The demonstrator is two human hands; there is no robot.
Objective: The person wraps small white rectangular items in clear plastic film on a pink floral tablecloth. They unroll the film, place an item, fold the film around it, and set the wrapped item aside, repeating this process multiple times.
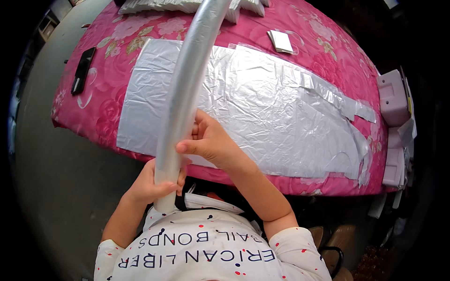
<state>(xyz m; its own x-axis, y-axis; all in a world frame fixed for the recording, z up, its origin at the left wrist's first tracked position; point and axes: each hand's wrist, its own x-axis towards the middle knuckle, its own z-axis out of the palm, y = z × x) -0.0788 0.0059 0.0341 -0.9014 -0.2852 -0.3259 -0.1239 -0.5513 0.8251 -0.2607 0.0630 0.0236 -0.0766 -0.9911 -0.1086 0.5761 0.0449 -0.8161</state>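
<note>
A long roll of clear, silvery plastic film (187, 84) stands tilted in front of me, its upper end leaning away over the table and out of the picture. My left hand (157, 185) is wrapped round its lower end, close to my shirt. Higher up, my right hand (211, 143) grips the roll from its right side, thumb at the near edge and fingertips partly hidden behind it. Beyond the roll, thin crinkled plastic sheets (262, 112) lie flat across the table, with loose, ragged edges toward the right.
A pink flowered cloth covers the table (108, 110). On it are a black phone-like object (83, 70) at the left, a small white pad (281, 41) at the far right, and folded white bundles (159, 5) at the back. Pale pink boxes (393, 98) stand along the right edge.
</note>
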